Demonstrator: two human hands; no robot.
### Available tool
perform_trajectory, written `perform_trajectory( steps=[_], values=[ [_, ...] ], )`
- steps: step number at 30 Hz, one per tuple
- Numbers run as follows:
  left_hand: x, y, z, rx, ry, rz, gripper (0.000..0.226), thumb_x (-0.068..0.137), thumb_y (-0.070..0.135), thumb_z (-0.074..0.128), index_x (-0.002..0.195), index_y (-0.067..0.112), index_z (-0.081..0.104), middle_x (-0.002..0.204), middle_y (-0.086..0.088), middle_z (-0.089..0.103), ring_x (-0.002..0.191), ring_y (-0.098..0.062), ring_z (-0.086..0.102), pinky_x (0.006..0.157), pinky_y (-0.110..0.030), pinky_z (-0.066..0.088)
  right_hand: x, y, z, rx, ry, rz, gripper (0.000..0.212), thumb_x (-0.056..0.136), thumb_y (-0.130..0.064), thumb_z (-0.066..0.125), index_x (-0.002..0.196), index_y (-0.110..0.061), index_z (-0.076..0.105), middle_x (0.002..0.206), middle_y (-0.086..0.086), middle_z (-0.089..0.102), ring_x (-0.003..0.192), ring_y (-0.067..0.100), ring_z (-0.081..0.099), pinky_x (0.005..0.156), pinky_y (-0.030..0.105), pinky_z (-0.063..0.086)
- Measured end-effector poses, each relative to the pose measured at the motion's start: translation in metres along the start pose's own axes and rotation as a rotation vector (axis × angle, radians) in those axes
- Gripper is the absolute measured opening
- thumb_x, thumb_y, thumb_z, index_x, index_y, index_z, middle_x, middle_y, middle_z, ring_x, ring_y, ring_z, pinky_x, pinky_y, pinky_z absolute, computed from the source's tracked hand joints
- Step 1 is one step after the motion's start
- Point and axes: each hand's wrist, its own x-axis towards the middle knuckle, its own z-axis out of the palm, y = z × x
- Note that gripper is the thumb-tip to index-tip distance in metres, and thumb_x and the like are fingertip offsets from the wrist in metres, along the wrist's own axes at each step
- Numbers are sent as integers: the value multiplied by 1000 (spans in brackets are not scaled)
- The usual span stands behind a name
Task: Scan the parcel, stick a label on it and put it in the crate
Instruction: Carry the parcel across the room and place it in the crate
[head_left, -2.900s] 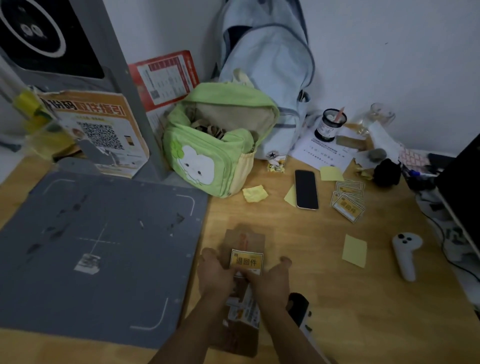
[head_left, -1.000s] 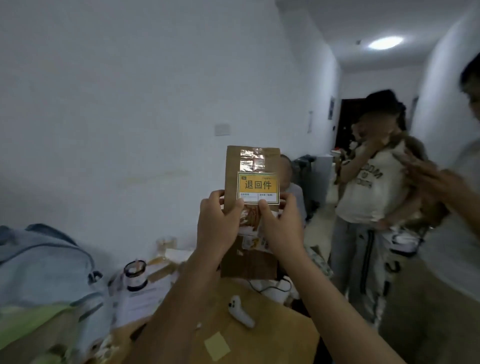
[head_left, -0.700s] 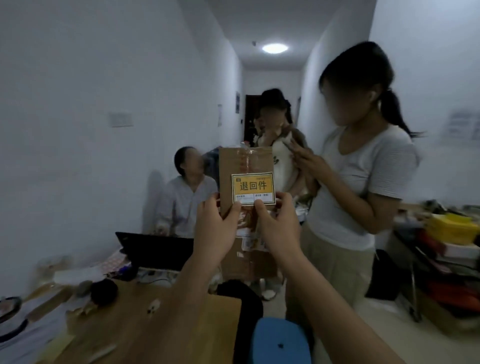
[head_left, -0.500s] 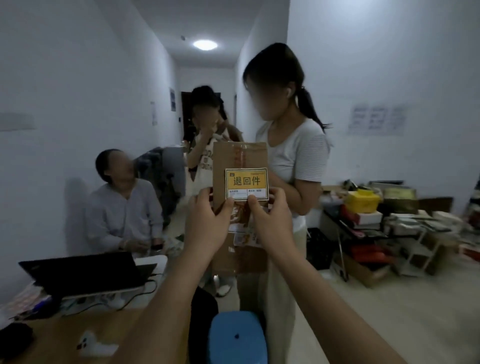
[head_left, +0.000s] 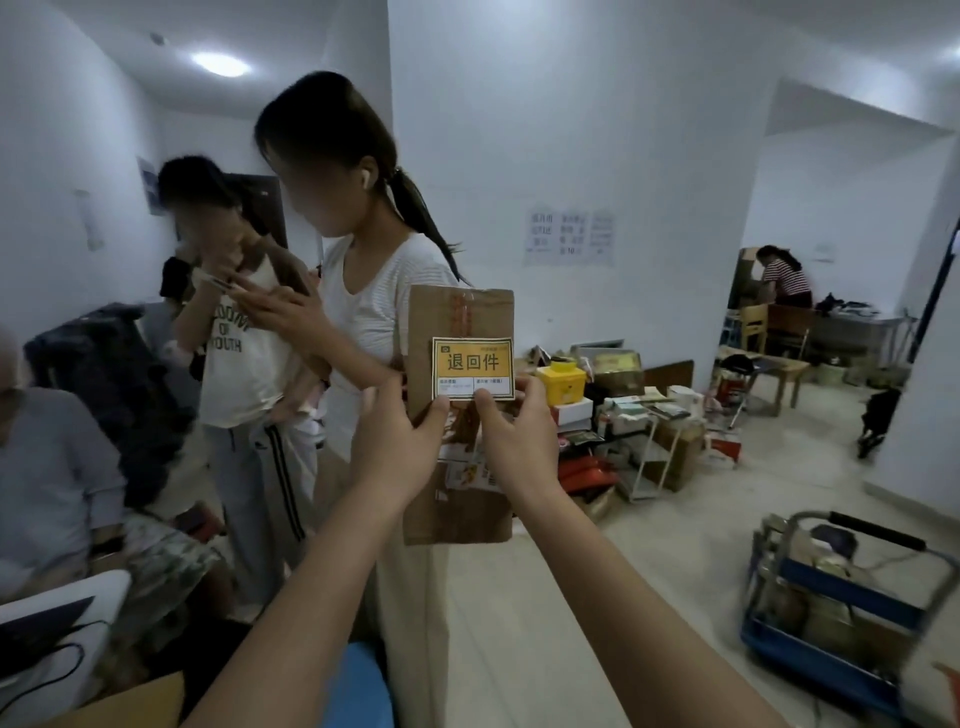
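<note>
I hold a flat brown cardboard parcel (head_left: 459, 322) upright at arm's length in front of me. A yellow and white label (head_left: 472, 368) is stuck on its upper half. My left hand (head_left: 397, 441) grips the parcel's left side, thumb on the front. On the right side my right hand (head_left: 519, 441) grips it too, its thumb touching the label's lower edge. A blue crate (head_left: 826, 670) holding several parcels rests on a trolley on the floor at the lower right.
A person in a white top (head_left: 363, 312) stands close behind the parcel, another person (head_left: 234, 338) beside them, and a seated person (head_left: 47, 467) at the left. Stacked boxes and a yellow box (head_left: 560, 383) line the far wall. A blue stool (head_left: 358, 691) stands below my arms.
The parcel left the desk and rose upright in both hands. My view has swung right, from the desk and wall to the room, so the crate on the trolley has come into sight.
</note>
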Motion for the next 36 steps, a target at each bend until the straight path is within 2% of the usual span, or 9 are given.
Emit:
perform_trajectory(
  steps=[2, 7, 10, 13, 17, 21, 26, 30, 36],
  values=[
    [0, 7, 18, -16, -7, -22, 41, 85, 47, 54, 120, 25, 53, 120, 0, 56, 104, -17, 58, 88, -39, 52, 13, 8, -13, -11, 1, 6, 36, 91, -42, 54, 121, -24, 48, 124, -2, 61, 102, 16, 63, 86, 39, 52],
    [5, 32, 68, 8, 25, -21, 40, 89, 40, 54, 124, 21, 52, 120, -3, 50, 102, -17, 54, 83, -29, 44, 49, 33, -49, -15, -17, 5, 44, 91, -43, 53, 129, -22, 45, 127, -2, 60, 105, 17, 62, 87, 40, 52],
    [13, 50, 106, -4, 46, -2, 38, 88, 38, 54, 123, 22, 52, 119, -3, 50, 100, -17, 54, 83, -30, 44, 77, 53, -75, 1, -25, -3, 41, 91, -43, 52, 125, -21, 48, 122, -1, 62, 101, 17, 63, 84, 40, 53],
    [20, 68, 144, 2, 75, -12, 38, 89, 37, 54, 123, 22, 53, 112, 2, 47, 93, -13, 51, 79, -28, 41, 107, 73, -98, 7, -25, -4, 33, 89, -45, 51, 115, -26, 49, 115, -3, 64, 97, 16, 64, 84, 46, 55],
    [29, 79, 184, -2, 92, -57, 38, 88, 38, 55, 122, 21, 54, 111, 0, 48, 92, -15, 52, 83, -28, 44, 141, 93, -117, -9, -47, -4, 37, 82, -52, 50, 110, -29, 50, 110, -4, 65, 97, 19, 64, 83, 50, 55],
    [40, 79, 212, 26, 101, -96, 38, 86, 40, 56, 119, 19, 55, 114, -4, 51, 102, -21, 55, 90, -37, 49, 162, 108, -126, -15, -66, 3, 48, 76, -60, 47, 116, -31, 48, 115, -5, 65, 100, 17, 65, 83, 49, 56],
    [61, 80, 241, 19, 53, -101, 40, 88, 38, 55, 124, 21, 53, 121, -1, 50, 93, -13, 48, 83, -29, 42, 194, 135, -126, -12, -49, 41, 72, 70, -69, 43, 131, -29, 42, 125, -1, 63, 110, 22, 63, 89, 51, 54],
    [87, 69, 266, 16, 10, -94, 37, 87, 41, 54, 119, 22, 55, 118, -3, 52, 93, -17, 54, 79, -31, 44, 219, 146, -126, -20, -41, 38, 46, 80, -57, 48, 118, -31, 48, 116, -4, 65, 94, 15, 67, 84, 49, 56],
    [140, 51, 290, -12, -27, -70, 41, 89, 40, 54, 125, 20, 52, 118, -1, 49, 89, -11, 48, 77, -25, 39, 271, 161, -104, -12, 2, 36, 30, 86, -49, 52, 111, -33, 49, 113, -2, 64, 97, 16, 64, 87, 49, 55]
  ],
)
